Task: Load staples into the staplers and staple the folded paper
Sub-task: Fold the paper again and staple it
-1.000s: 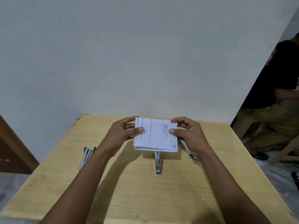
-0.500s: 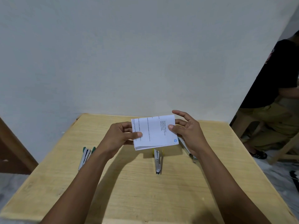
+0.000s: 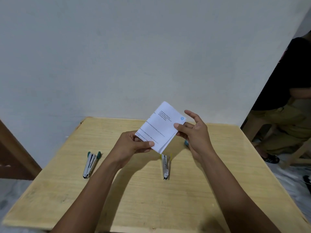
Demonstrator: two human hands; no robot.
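Folded paper (image 3: pixel 160 127) has swung up diagonal now, left hand (image 3: pixel 129 147) pinching its lower corner, right hand (image 3: pixel 195 133) pinching its right edge, near the table's (image 3: pixel 117 199) far edge.

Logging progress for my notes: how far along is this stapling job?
Done: the paper is folded. In hand: the left hand and right hand pinch it above the table. Left: no staple shows in it; the green stapler and yellow stapler lie untouched on the table, and whether they are loaded cannot be told.
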